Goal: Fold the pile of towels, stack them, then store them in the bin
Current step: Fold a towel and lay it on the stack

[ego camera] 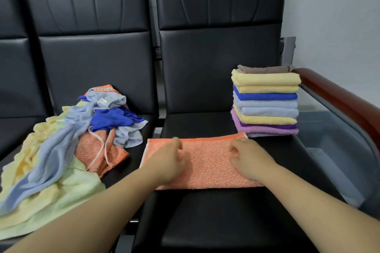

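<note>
An orange towel (207, 162) lies folded into a long strip on the black seat in front of me. My left hand (168, 162) rests on its left part with fingers curled, blurred by motion. On the strip's right part sits my right hand (248, 160), fingers curled too; whether either hand pinches the cloth is unclear. A stack of folded towels (266, 102) in yellow, blue, pale blue and purple stands at the seat's back right. An unfolded pile of towels (67, 139) sprawls over the seat to the left. A clear plastic bin (337, 150) sits to the right, beyond the armrest.
The black chair backs (218, 47) rise behind the seats. A brown wooden armrest (339, 96) runs along the right side, between the seat and the bin. A gap (158, 127) separates the two seats. A grey wall stands behind.
</note>
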Demonstrator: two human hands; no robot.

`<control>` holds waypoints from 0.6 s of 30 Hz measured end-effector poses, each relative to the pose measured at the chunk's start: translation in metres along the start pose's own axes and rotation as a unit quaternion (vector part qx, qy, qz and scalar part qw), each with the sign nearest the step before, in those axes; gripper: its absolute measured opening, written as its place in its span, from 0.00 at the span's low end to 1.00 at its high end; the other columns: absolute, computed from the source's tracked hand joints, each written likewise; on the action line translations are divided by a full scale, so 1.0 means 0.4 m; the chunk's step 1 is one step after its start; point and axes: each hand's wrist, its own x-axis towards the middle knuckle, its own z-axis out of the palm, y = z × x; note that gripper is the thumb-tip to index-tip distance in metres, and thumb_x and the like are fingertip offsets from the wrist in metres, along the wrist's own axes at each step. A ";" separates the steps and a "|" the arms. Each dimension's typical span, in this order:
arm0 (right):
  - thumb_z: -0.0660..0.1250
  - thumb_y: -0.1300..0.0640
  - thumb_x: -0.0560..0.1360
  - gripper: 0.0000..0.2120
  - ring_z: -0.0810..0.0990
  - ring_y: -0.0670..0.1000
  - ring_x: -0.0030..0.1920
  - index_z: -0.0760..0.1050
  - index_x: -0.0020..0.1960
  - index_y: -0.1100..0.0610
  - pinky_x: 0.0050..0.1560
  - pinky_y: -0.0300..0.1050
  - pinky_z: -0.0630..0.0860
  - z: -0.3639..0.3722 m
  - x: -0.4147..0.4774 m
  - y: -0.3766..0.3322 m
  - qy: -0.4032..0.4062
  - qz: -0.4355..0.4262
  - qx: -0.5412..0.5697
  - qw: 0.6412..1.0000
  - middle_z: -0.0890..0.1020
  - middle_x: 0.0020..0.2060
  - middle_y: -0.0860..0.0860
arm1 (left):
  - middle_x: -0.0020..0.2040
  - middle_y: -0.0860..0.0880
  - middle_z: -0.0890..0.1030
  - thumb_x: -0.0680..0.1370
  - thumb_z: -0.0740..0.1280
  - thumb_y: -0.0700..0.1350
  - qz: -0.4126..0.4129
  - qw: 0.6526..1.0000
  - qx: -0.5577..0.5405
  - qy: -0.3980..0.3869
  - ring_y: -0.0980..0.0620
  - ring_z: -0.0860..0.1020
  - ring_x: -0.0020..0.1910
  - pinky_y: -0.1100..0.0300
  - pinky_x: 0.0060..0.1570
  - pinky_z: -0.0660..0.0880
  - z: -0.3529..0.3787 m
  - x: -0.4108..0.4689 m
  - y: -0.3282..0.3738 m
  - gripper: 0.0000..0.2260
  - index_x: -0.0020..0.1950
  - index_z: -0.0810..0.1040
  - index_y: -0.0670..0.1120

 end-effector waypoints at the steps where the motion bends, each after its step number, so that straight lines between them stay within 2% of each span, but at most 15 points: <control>1: 0.65 0.48 0.81 0.10 0.75 0.47 0.56 0.77 0.61 0.46 0.59 0.45 0.76 0.003 -0.008 -0.001 -0.030 -0.015 -0.015 0.999 0.77 0.60 0.45 | 0.49 0.51 0.80 0.80 0.63 0.59 0.030 0.999 0.022 -0.031 0.49 0.78 0.46 0.51 0.48 0.75 0.014 -0.013 0.014 0.14 0.56 0.68 0.51; 5: 0.60 0.48 0.83 0.10 0.77 0.49 0.51 0.78 0.59 0.48 0.51 0.47 0.77 0.002 -0.036 -0.008 -0.044 -0.008 -0.095 0.994 0.78 0.54 0.46 | 0.56 0.49 0.75 0.81 0.57 0.64 0.091 0.984 0.145 -0.057 0.46 0.73 0.54 0.47 0.56 0.71 0.056 -0.032 0.044 0.17 0.53 0.65 0.51; 7: 0.59 0.51 0.83 0.10 0.77 0.51 0.47 0.78 0.55 0.50 0.45 0.47 0.75 -0.003 -0.053 -0.029 -0.060 -0.003 -0.133 0.989 0.78 0.49 0.47 | 0.62 0.49 0.73 0.79 0.52 0.65 0.091 0.979 0.163 -0.079 0.46 0.72 0.62 0.44 0.64 0.68 0.069 -0.021 0.047 0.20 0.58 0.68 0.50; 9: 0.59 0.50 0.82 0.09 0.77 0.51 0.45 0.77 0.50 0.49 0.42 0.47 0.74 -0.012 -0.078 -0.052 -0.092 -0.018 -0.148 0.985 0.78 0.45 0.47 | 0.72 0.49 0.68 0.77 0.51 0.65 0.096 0.974 0.186 -0.090 0.46 0.66 0.73 0.38 0.70 0.62 0.082 -0.007 0.050 0.27 0.67 0.69 0.50; 11: 0.61 0.49 0.80 0.10 0.79 0.50 0.47 0.80 0.51 0.48 0.46 0.49 0.79 -0.017 -0.103 -0.067 -0.120 -0.057 -0.117 0.984 0.80 0.46 0.46 | 0.81 0.49 0.55 0.77 0.53 0.65 0.084 0.973 0.194 -0.088 0.43 0.53 0.80 0.32 0.74 0.52 0.090 0.005 0.054 0.30 0.76 0.64 0.54; 13: 0.64 0.49 0.79 0.13 0.78 0.48 0.50 0.82 0.60 0.45 0.53 0.48 0.79 -0.011 -0.120 -0.069 -0.139 -0.090 -0.065 0.984 0.82 0.51 0.44 | 0.83 0.48 0.48 0.78 0.56 0.63 0.059 0.980 0.173 -0.081 0.40 0.47 0.81 0.31 0.75 0.46 0.096 0.013 0.056 0.30 0.79 0.59 0.59; 15: 0.66 0.50 0.79 0.15 0.75 0.44 0.48 0.82 0.64 0.46 0.54 0.43 0.77 0.000 -0.126 -0.063 -0.139 -0.105 -0.023 0.984 0.79 0.47 0.41 | 0.82 0.46 0.51 0.78 0.59 0.62 0.040 0.986 0.154 -0.055 0.37 0.52 0.79 0.34 0.76 0.52 0.096 0.014 0.051 0.29 0.79 0.59 0.62; 18: 0.68 0.52 0.78 0.13 0.75 0.42 0.45 0.82 0.62 0.46 0.50 0.39 0.74 0.014 -0.124 -0.051 -0.130 -0.106 0.013 0.986 0.77 0.42 0.39 | 0.76 0.47 0.60 0.78 0.64 0.61 0.042 0.992 0.113 -0.028 0.41 0.65 0.72 0.42 0.70 0.67 0.082 0.004 0.036 0.28 0.77 0.63 0.60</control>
